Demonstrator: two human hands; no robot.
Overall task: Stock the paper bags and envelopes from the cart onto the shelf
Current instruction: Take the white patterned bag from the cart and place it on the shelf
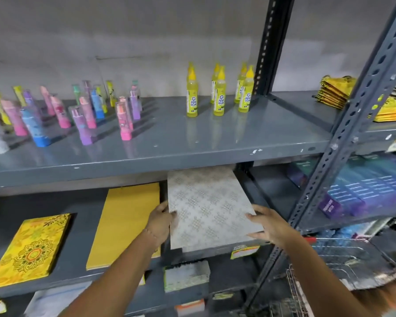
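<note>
A flat stack of white paper bags with a silver lattice print [209, 205] lies on the middle grey shelf [82, 276], its far end under the shelf above. My left hand [161, 221] grips its left edge and my right hand [266, 226] grips its near right corner. To its left lie a stack of plain yellow envelopes [126, 223] and a stack of yellow bags with a mandala print [30, 249]. The wire cart [343, 255] stands at the lower right; what it holds is hard to make out.
The upper shelf [169, 154] carries several pastel bottles [82, 115] on the left and yellow Fevi Gum bottles [220, 92] in the middle. A slotted steel upright [352, 124] divides off the right bay, which holds yellow bags [334, 91] and purple boxes [361, 186]. Small packs [186, 275] sit on the shelf below.
</note>
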